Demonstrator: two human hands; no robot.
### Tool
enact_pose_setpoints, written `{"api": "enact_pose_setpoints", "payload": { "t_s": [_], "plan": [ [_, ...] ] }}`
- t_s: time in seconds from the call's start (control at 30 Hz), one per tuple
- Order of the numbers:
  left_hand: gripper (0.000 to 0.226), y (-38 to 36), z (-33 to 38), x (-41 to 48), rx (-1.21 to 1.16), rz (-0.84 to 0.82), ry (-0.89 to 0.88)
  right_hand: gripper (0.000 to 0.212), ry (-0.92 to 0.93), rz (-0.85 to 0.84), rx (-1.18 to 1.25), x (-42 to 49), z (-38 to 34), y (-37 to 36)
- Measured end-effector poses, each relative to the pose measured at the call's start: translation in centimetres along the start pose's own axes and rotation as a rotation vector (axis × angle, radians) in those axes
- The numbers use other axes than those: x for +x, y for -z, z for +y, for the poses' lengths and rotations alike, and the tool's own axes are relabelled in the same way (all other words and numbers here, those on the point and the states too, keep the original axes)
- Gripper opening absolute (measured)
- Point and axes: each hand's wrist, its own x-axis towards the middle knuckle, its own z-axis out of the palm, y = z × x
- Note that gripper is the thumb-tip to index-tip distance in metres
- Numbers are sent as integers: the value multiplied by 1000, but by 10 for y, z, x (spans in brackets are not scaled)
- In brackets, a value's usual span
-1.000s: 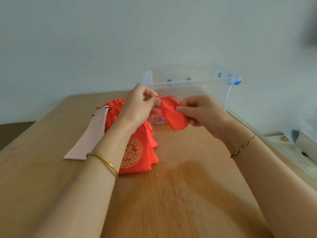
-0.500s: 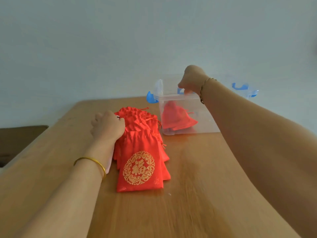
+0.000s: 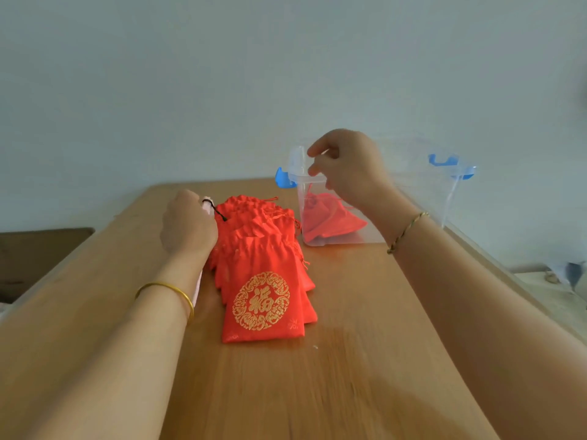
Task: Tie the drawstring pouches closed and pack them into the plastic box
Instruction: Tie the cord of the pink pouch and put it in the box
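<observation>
Over the near left corner of the plastic box [image 3: 425, 198], the right hand [image 3: 349, 173] hangs with its fingers loosely curled and nothing between them. The red pouch that both hands pinch a second earlier is no longer in either hand: it lies inside the box as the packed pouch [image 3: 327, 217], slumped against the clear near wall. One pouch is thus done, and I judge the next is about to be picked. The left hand [image 3: 187, 227] is already down on the far end of the stack of pouches [image 3: 260, 281] on the table [image 3: 365, 360], fingers bent downward; whether they grip anything I cannot tell.

By count there is one box with two blue clips [image 3: 283, 179]. The red cloth inside may be one pouch or two. The stack holds at least five overlapping pouches. One pink flat strip [image 3: 197, 290] with a black cord [image 3: 217, 212] lies beside the stack
</observation>
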Motion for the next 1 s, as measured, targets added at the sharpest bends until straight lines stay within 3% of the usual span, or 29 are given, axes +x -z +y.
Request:
{"api": "enact_pose_setpoints", "payload": {
  "t_s": [0.1,0.2,0.3,0.4,0.5,0.6,0.73,0.87,0.93,1.0],
  "plan": [
    [23,22,7,1,-77,112,-62,24,-26,-109,73,-19,1,-10],
    [24,47,24,1,-219,105,-165,21,-48,-139,154,-34,0,-15],
    [25,68,47,-10,-595,-87,-142,29,-69,-145,217,-46,-4,-11],
    [27,74,64,-31,-974,-387,-36,45,-175,-182,454,-59,-5,1],
    [29,58,73,-58,-1131,-611,37,38,-204,-195,652,-73,4,17],
    [29,37,78,-77,-1240,-771,105,21,-160,-136,647,-83,19,31],
    [29,22,94,-85,-1305,-858,187,11,-165,-63,619,-81,33,44],
    [21,14,113,-82,-1324,-805,386,15,-159,52,541,-67,47,48],
    [26,5,113,-79,-1178,-785,270,13,-175,75,495,-65,56,44],
    [16,-7,108,-80,-945,-732,54,12,-188,76,455,-66,65,40]
  ]
}}
